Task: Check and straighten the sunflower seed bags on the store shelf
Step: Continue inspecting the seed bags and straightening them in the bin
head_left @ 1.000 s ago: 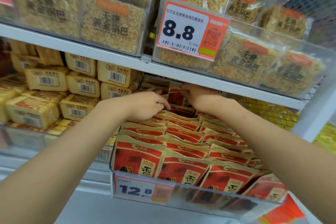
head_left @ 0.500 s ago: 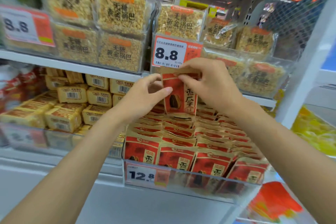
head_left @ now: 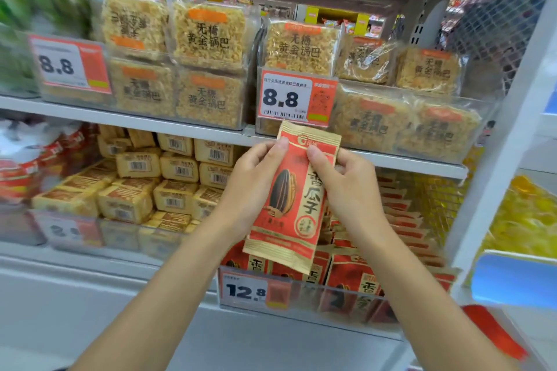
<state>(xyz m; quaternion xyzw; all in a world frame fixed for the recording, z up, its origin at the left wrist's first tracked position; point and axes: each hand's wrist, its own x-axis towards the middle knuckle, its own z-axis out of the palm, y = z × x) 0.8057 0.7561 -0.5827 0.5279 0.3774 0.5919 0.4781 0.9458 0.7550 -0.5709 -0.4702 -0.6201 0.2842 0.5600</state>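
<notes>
Below the white metal shelf (head_left: 120,120), red seed bags (head_left: 346,274) stand in rows behind a clear plastic lip (head_left: 331,301). A second ago I was reaching into the back of those rows. Now one flat, glossy red-and-gold sunflower seed bag (head_left: 289,199) is out in front, nearer me and slightly tilted. My left hand (head_left: 250,187) and right hand (head_left: 349,193) pinch its sides, thumbs (head_left: 278,144) on the front.

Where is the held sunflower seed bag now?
Head view, centre: the sunflower seed bag gripped between left hand and right hand, above the 12.8 price tag.
</notes>
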